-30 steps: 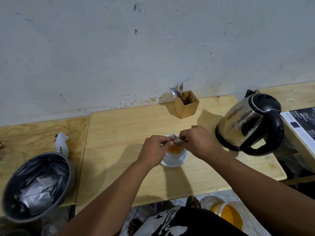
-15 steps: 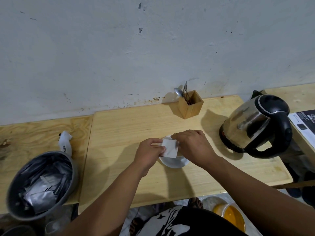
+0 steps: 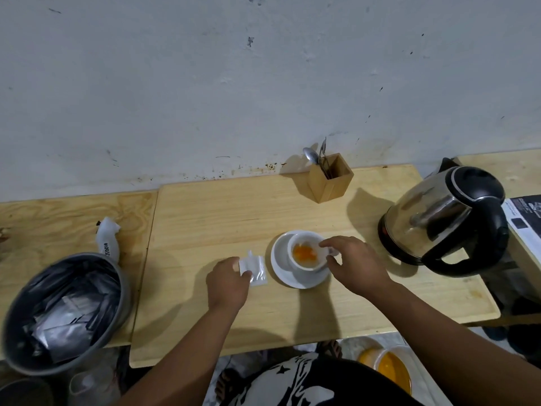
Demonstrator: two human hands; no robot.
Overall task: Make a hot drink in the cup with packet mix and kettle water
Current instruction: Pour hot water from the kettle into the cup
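Observation:
A white cup (image 3: 307,263) stands on a white saucer (image 3: 280,266) at the middle of the wooden table, with orange powder in its bottom. My right hand (image 3: 355,263) is at the cup's right side, thumb and fingers around its rim and handle. My left hand (image 3: 228,282) holds the torn clear packet (image 3: 255,268) just left of the saucer, low over the table. A steel kettle (image 3: 445,221) with a black handle and lid stands at the right.
A wooden holder (image 3: 330,183) with spoons sits by the wall behind the cup. A grey bin (image 3: 117,288) lined with a black bag stands at the left edge. A white tag (image 3: 109,243) lies beside it. A printed box (image 3: 524,221) is at far right.
Both hands held the packet over the cup; now the left hand has carried it off to the left of the saucer, and the right hand has dropped to the cup's side.

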